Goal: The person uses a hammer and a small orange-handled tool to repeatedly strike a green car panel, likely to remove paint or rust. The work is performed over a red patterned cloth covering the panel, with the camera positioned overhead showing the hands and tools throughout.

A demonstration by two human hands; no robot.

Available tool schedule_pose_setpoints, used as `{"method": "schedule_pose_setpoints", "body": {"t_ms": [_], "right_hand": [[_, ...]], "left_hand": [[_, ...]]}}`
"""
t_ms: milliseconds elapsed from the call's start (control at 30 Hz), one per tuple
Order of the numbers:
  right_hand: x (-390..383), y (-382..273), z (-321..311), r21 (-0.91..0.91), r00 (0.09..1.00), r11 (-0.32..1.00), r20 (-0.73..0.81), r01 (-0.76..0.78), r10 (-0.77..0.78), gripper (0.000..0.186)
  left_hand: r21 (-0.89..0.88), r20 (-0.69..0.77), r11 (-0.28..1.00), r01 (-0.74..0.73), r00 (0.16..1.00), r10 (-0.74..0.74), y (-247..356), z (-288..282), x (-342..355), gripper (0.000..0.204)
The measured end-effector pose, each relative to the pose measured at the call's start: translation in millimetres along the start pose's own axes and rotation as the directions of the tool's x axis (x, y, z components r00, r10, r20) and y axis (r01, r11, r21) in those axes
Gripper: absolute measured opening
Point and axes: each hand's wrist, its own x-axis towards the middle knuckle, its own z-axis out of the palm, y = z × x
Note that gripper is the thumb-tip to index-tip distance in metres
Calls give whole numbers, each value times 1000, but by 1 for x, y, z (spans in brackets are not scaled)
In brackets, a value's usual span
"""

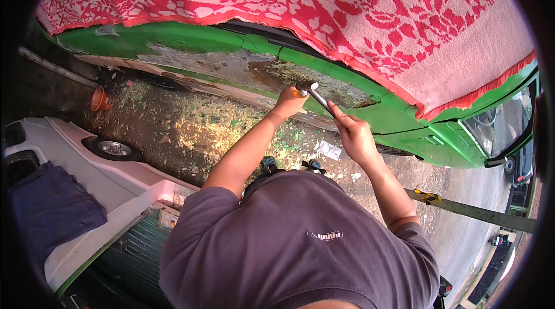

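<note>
While both arms are reaching forward from the lower part of the picture, the person is working against the side of a green car [404, 113] whose paint is stripped away in a long rusty patch [272, 72]. The right hand [354, 138] is wrapping closed around the lower end of a metal tool [317, 98], a slim grey shaft that is slanting up and to the left; the fingers are curling fully around it, with the thumb lying along the shaft. The head of the tool is sitting at the bare patch, touching or just beside the left hand [289, 102]. The left hand is closing into a loose fist against the panel, and something small and orange is showing at its knuckles, gripped between the fingers; what kind of thing it is cannot be told, nor whether its tip is touching the metal.

A red and white flowered blanket [324, 2] is draping over the upper part of the car, its fringed edge hanging just above the stripped area. Below the hands, the ground [191, 130] is lying covered in green and pale paint flakes. A white car body part [75, 164] with a wheel is lying to the left, well apart from the hands, and a dark blue cloth [52, 208] is resting on it. The person is wearing a grey shirt [300, 245]
</note>
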Motion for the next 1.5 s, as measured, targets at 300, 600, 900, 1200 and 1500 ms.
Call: {"method": "schedule_pose_setpoints", "body": {"t_ms": [300, 600, 900, 1200, 1500], "right_hand": [[0, 7, -6, -168, 990, 985, 132, -34, 56, 50], [-5, 9, -1, -239, 992, 968, 79, -73, 94, 49], [-13, 4, -16, 100, 991, 995, -131, 25, -12, 51], [-10, -3, -22, 116, 980, 991, -197, 63, -39, 51], [-14, 16, -2, 73, 997, 997, -70, -13, 18, 53]], "left_hand": [[-135, -62, 989, -63, 997, 55, -6, 5, 3, 28], [-124, -53, 986, -110, 993, 104, 0, 2, -4, 20], [-52, -33, 995, -85, 996, 84, 4, -3, -5, 25], [-109, -25, 991, -79, 997, 77, 3, -2, -3, 25], [-26, -53, 993, -114, 992, 112, -7, 5, -4, 18]]}}
